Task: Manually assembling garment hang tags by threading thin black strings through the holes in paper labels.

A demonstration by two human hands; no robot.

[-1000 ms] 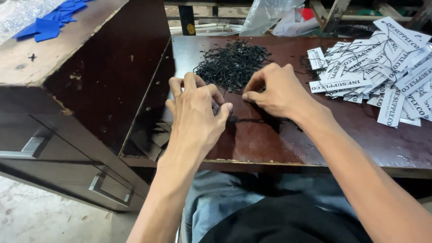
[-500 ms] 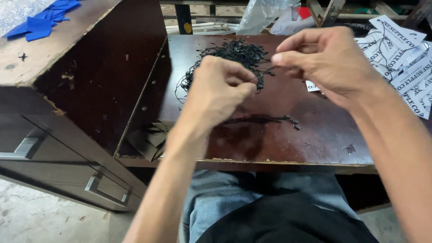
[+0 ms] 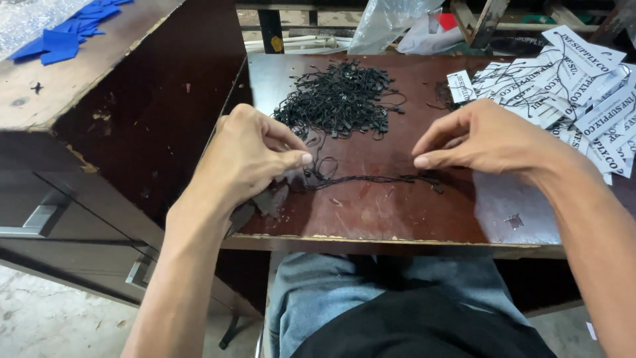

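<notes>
Barely visible, thin black strings (image 3: pixel 371 179) stretch between both hands.

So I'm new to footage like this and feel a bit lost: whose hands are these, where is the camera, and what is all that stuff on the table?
The camera sits on a person's head and looks down, so both hands are that person's own. The left hand pinches one end of a thin black string; the right hand pinches near its other end, so it lies stretched low across the dark wooden table. Behind it lies a heap of black strings. To the right lies a pile of white paper tags with dark print. On the left is a wooden cabinet with blue pieces on top.
</notes>
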